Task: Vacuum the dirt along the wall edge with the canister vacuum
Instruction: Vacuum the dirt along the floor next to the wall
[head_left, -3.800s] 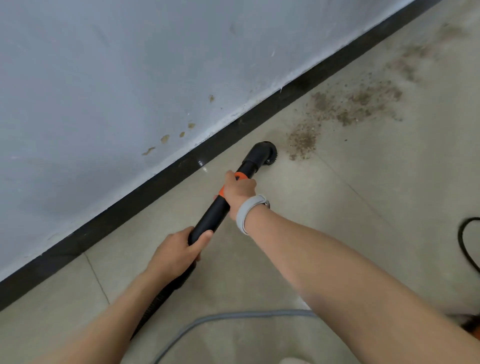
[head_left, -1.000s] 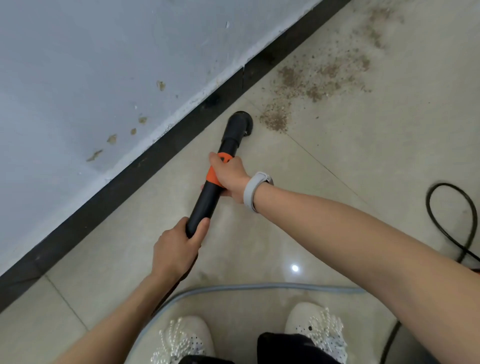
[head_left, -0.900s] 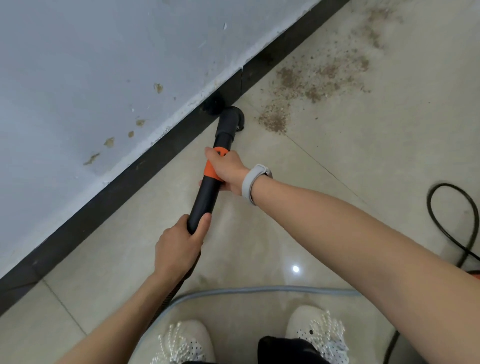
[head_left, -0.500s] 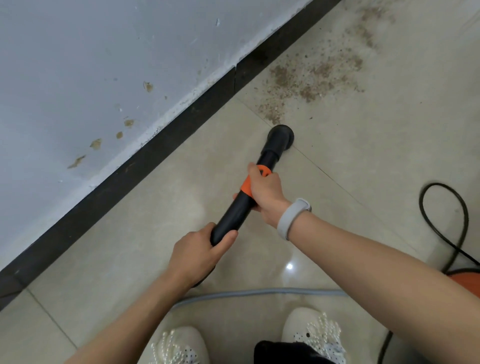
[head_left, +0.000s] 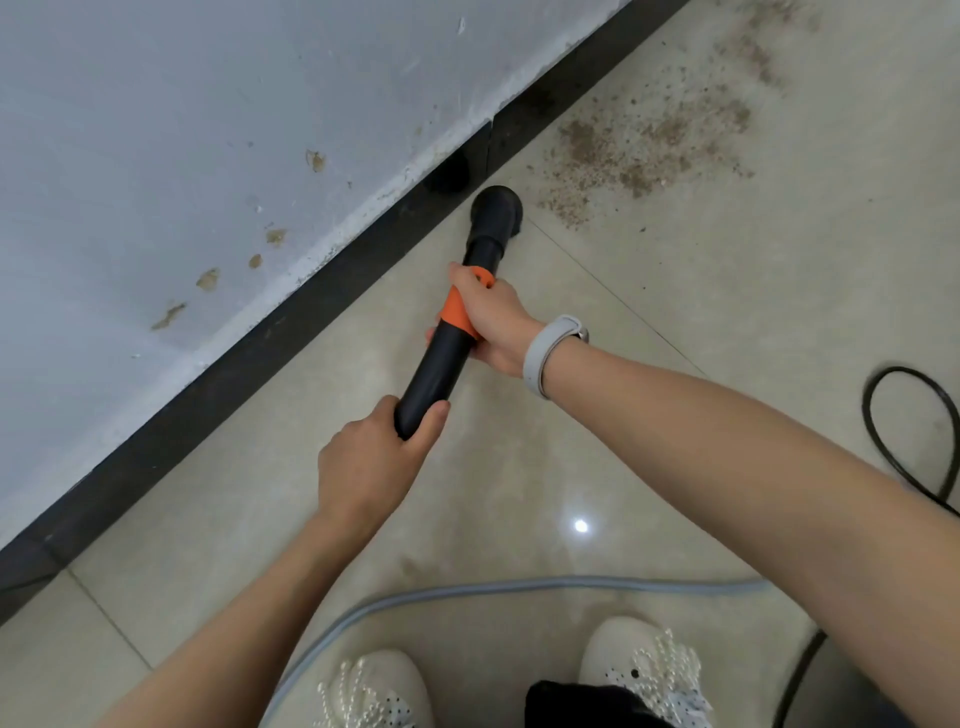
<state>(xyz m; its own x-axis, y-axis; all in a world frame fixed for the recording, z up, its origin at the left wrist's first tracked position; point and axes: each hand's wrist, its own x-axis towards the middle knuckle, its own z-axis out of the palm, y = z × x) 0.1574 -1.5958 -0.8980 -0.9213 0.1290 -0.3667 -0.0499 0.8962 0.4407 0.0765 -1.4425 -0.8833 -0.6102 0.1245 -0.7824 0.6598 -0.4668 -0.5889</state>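
Observation:
A black vacuum wand (head_left: 441, 364) with an orange collar points away from me toward the wall. Its round nozzle (head_left: 496, 205) sits on the floor tile just beside the black skirting (head_left: 291, 325), a little left of a brown dirt patch (head_left: 639, 150). My right hand (head_left: 491, 317), with a grey band on the wrist, grips the wand at the orange collar. My left hand (head_left: 371, 462) grips the wand's lower end. The canister itself is out of sight.
The white wall (head_left: 208, 130) carries a few brown stains. A grey hose (head_left: 467, 590) curves across the floor in front of my two white shoes (head_left: 644, 670). A black cable (head_left: 898, 447) loops at the right edge. More dirt (head_left: 753, 52) trails off along the skirting.
Half a second ago the nozzle stood further out on the tile; it has swung left, back toward the skirting. Both hands keep the same hold. The nearest clump of dirt looks thinner.

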